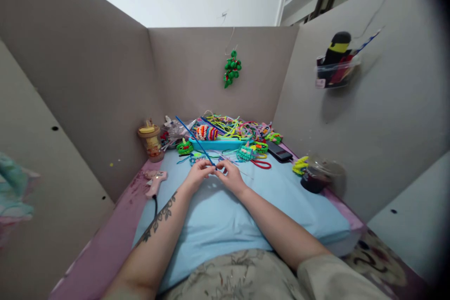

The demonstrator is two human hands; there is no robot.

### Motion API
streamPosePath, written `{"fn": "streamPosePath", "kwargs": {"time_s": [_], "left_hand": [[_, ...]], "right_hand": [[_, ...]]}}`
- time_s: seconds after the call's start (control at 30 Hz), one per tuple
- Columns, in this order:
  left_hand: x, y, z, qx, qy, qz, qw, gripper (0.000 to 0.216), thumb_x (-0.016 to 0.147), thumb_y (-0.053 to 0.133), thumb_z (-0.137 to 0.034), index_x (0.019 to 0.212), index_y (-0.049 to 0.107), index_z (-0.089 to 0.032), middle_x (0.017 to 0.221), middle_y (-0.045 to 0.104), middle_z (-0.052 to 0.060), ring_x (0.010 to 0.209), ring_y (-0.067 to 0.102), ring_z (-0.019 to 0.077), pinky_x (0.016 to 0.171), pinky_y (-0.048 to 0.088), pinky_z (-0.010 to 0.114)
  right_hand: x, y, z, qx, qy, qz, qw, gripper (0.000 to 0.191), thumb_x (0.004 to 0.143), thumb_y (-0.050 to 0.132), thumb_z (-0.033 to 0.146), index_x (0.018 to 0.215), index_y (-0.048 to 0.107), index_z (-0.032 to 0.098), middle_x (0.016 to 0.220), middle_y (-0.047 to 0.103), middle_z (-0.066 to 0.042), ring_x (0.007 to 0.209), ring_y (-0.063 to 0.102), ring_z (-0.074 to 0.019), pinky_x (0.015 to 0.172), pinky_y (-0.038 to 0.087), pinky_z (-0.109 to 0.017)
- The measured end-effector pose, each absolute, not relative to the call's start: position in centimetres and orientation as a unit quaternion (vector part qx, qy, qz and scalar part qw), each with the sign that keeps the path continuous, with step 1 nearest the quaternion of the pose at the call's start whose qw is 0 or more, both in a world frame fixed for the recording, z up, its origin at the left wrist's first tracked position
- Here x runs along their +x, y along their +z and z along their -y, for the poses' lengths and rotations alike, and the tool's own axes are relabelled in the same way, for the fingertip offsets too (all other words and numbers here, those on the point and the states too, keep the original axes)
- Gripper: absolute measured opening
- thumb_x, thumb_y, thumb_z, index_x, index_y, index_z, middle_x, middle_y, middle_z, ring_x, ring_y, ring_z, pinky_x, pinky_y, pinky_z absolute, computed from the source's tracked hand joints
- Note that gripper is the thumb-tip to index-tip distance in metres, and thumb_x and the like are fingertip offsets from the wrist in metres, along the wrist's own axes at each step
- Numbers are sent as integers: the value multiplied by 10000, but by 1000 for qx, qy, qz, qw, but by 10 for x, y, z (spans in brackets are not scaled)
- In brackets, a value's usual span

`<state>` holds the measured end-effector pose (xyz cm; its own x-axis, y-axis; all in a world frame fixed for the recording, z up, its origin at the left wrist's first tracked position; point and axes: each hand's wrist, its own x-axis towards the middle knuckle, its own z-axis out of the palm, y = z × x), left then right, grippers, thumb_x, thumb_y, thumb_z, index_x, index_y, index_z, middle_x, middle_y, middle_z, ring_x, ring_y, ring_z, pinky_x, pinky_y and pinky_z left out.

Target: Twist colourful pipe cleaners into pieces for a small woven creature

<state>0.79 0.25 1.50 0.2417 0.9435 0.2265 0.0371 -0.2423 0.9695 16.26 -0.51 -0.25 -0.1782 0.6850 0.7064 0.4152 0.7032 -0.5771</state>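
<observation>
Left hand [198, 174] and right hand [230, 177] are meeting over the blue cloth [281, 204], fingertips nearly touching. Both are pinching the lower end of a slim blue stem [190, 133], thumbs and fingers drawn close together on it; exact finger placement is too small to tell. The stem's long free end is slanting up and leftward from the hands, crossing in front of a light-blue tray [225, 144]. Behind the tray's front wall, a tangle of coloured strands [225, 124] is spreading, with a striped bundle [206, 132] sitting toward the left. A green figure [184, 147] is resting by the tray's left end; a teal figure [245, 152] is lying in front toward the right, a red loop [262, 164] near it. Farther right, a dark phone [279, 152] is lying flat, and a dark container [314, 181] is standing near the cloth's edge, with a yellow piece [300, 165] beside it. On the left, a pink glue gun [155, 183] is lying below a lidded cup [151, 144]. A green ornament [232, 70] is hanging against the back panel [190, 65].
</observation>
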Motion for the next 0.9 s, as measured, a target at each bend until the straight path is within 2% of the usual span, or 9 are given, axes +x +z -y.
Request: {"fn": "streamPosePath", "kwargs": {"time_s": [0.17,0.43,0.63,0.8,0.9], "left_hand": [[11,15,-1,617,475,-381,499,235,644,654,-349,705,538,-153,631,505,-31,534,451,71,461,344,181],[19,9,-2,581,507,-377,513,241,630,671,-339,707,551,-145,644,522,-25,534,447,64,457,324,173],[18,9,-2,594,542,-411,430,278,675,635,-399,754,605,-134,627,531,-11,552,470,85,494,384,194],[16,9,-4,569,544,-426,446,310,651,647,-420,720,639,-118,671,596,27,592,536,118,563,458,237],[16,8,-5,566,547,-431,441,310,635,664,-404,765,660,-123,661,618,33,621,566,136,582,462,242]], "right_hand": [[164,-2,6,-371,99,767,514,109,815,491,208,731,559,190,694,558,-16,688,526,-153,613,427,-266],[158,-3,8,-402,54,769,493,57,774,491,177,737,533,188,703,552,-24,699,516,-166,658,413,-280],[163,-6,5,-424,73,759,489,98,738,491,159,654,529,193,620,530,4,608,500,-143,605,392,-260],[165,-2,5,-416,127,734,522,56,733,532,194,716,585,187,701,569,-6,631,515,-132,627,410,-254],[165,2,4,-402,152,709,559,71,736,544,207,699,602,188,719,569,-15,672,518,-139,646,418,-256]]}}
